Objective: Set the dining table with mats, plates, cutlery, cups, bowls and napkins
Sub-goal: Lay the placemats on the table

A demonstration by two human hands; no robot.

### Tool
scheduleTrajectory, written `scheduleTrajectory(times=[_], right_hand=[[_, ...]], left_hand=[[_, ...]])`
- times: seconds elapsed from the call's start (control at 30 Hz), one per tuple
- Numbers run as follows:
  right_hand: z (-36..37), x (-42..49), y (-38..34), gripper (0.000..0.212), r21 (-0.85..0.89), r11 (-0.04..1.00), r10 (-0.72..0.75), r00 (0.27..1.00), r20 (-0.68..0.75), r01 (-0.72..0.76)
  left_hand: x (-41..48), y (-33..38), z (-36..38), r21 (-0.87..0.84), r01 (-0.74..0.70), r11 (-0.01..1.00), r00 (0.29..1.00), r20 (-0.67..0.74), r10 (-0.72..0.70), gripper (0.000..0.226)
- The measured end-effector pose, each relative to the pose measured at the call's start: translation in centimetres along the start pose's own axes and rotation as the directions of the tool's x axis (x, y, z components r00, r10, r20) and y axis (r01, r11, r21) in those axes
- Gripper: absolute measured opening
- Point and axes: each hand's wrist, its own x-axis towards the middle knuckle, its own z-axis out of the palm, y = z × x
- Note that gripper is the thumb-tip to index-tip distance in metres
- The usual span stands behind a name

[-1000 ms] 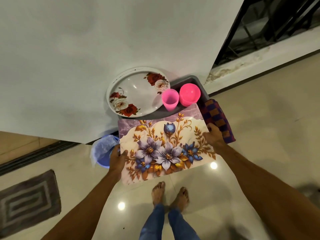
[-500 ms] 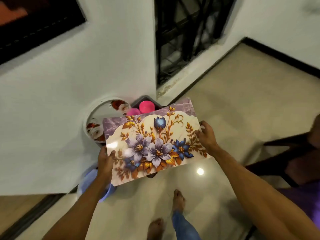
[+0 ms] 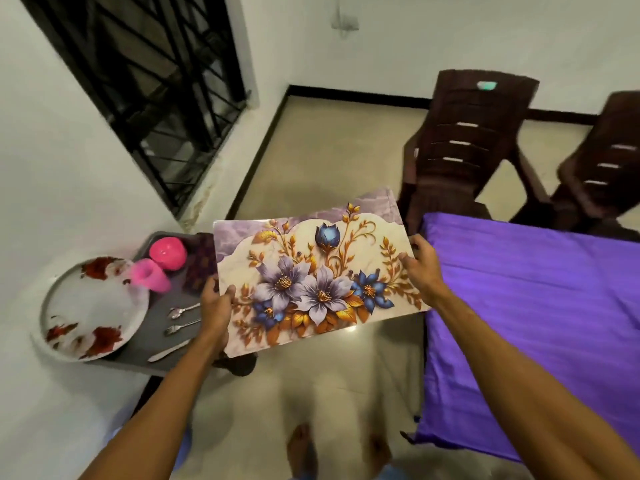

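light: soft indoor, fairly dim | blur: motion smear on plate [image 3: 93, 306], feet [image 3: 301, 448] | edges: wide-angle bending

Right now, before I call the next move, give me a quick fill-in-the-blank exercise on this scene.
The left hand and right hand hold the rectangular floral placemat above the beige ___.
The tablecloth to the right is ___.
The metal spoon and metal fork lie on the grey ___.
Missing words: floor; purple; tray.
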Motion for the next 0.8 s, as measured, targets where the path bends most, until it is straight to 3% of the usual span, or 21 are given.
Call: scheduleTrajectory(times=[0.17,0.27,0.4,0.63,0.8], right_hand=[[-10.1,-4.1,5.4,0.025,0.100,0.994,0.066,0.990,-0.121,-0.054],[-15.7,-7.0,9.2,0.019,0.142,0.985,0.120,0.977,-0.175,-0.096],[-21.8,-10.9,13.7,0.021,0.157,0.973,0.209,0.940,-0.271,-0.171],[-27.3,-16.5,17.8,0.023,0.070,0.967,0.250,0.868,-0.429,-0.244],[-31.5,-18.7,19.9,0.021,0.027,0.963,0.252,0.851,-0.461,-0.270]], left_hand=[[-5.3,1.4,7.8,0.049,-0.055,0.997,0.992,0.114,0.049,0.028],[-9.0,1.6,12.6,0.072,-0.079,0.994,0.981,0.182,0.065,0.021],[-13.1,0.9,18.0,0.083,-0.067,0.994,0.952,0.305,0.039,0.028],[-17.4,-1.4,24.7,0.046,-0.038,0.998,0.892,0.451,0.014,0.025],[-21.0,-2.4,28.5,0.054,-0.057,0.997,0.888,0.459,0.026,0.028]])
